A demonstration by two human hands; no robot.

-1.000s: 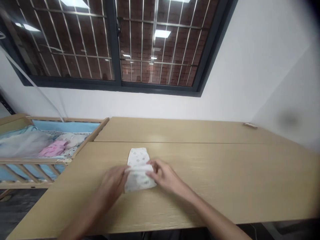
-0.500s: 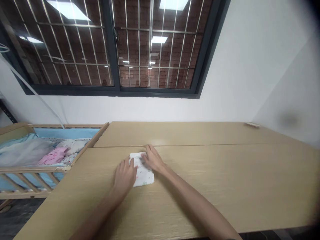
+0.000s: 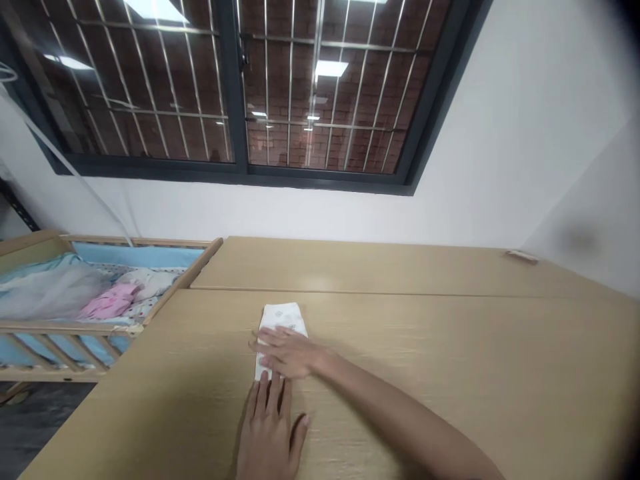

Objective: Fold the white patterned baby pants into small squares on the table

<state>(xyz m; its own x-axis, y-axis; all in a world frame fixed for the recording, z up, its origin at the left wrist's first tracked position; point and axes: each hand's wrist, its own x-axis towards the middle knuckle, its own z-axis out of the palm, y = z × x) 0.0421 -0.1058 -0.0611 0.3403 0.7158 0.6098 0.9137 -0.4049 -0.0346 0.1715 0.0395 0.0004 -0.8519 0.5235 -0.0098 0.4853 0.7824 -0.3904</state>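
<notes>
A small folded white cloth [image 3: 283,313] with a faint print lies flat on the wooden table. Across its middle rests my right hand [image 3: 290,352], palm down with the fingers stretched to the left, covering part of it. My left hand [image 3: 267,427] lies flat on the table just nearer to me, fingers pointing away and spread, with the fingertips at the cloth's near edge. Neither hand grips anything. What kind of cloth item it is cannot be made out.
The wooden table [image 3: 450,373] stretches far to the right, with a seam across it. On the left stands a wooden crib [image 3: 65,328] holding a pink cloth [image 3: 111,300] and bedding. A small flat object [image 3: 521,256] lies at the back right. Behind is a barred window [image 3: 240,100].
My left hand has drawn back towards me off the cloth's left side and flattened. My right hand has moved nearer and now lies across the cloth, which looks narrower. The view has shifted slightly.
</notes>
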